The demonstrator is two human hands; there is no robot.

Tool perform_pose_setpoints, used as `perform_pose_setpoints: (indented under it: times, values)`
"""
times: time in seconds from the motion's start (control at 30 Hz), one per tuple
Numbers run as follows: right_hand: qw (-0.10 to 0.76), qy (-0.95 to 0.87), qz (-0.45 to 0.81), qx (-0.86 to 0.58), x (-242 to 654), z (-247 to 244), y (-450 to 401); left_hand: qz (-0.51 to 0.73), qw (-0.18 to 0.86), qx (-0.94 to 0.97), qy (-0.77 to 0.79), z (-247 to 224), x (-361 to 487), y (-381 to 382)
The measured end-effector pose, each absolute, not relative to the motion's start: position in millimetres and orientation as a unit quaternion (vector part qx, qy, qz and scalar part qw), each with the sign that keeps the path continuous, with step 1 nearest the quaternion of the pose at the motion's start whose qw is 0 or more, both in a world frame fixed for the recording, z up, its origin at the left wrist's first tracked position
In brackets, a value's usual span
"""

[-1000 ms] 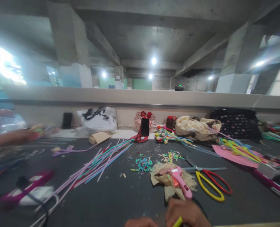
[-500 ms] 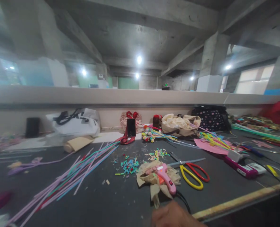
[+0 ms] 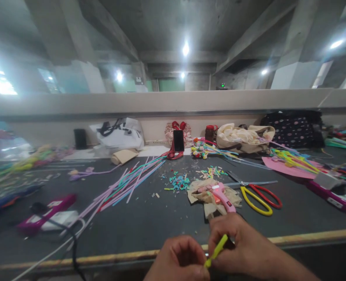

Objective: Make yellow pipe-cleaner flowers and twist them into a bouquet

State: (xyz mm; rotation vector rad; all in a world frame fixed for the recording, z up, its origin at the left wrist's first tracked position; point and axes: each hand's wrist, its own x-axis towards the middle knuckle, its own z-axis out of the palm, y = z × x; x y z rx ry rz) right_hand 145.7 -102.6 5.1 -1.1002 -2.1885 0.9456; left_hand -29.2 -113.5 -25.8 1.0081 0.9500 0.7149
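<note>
At the front edge of the table, both hands meet on a short yellow pipe cleaner (image 3: 219,248). My left hand (image 3: 178,259) pinches its lower end between thumb and forefinger. Fingers curled, my right hand (image 3: 240,246) grips the same piece further up, its upper tip sticking out free. Just beyond the right hand lies a pink glue gun (image 3: 226,198) on crumpled tan paper (image 3: 196,190). Scissors with red and yellow handles (image 3: 256,199) lie open to its right.
Pastel pipe cleaners (image 3: 117,187) lie left of centre. Small cut bits (image 3: 178,182) are scattered mid-table. A phone (image 3: 178,140) leans against a patterned pouch at the back. Purple power strips (image 3: 51,212) lie left and right, a black cable hanging over the front edge. Bags line the back wall.
My left hand has come into view, and both hands now hold the yellow pipe cleaner together. The right hand is further up in the picture. The camera view has turned left and down.
</note>
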Motion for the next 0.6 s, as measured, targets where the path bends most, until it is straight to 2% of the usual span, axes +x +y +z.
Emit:
perform_pose_setpoints:
  times: [0.27,0.5,0.6]
  values:
    - [0.264,-0.794,0.344,-0.426,139,6,-105,0.346,0.686,0.47,0.434,-24,-28,-119]
    - [0.285,-0.832,0.354,-0.319,144,10,-98,0.314,0.724,0.461,0.405,-22,-36,-117]
    - [0.267,-0.855,0.352,-0.271,145,14,-97,0.281,0.781,0.422,0.364,-25,-38,-115]
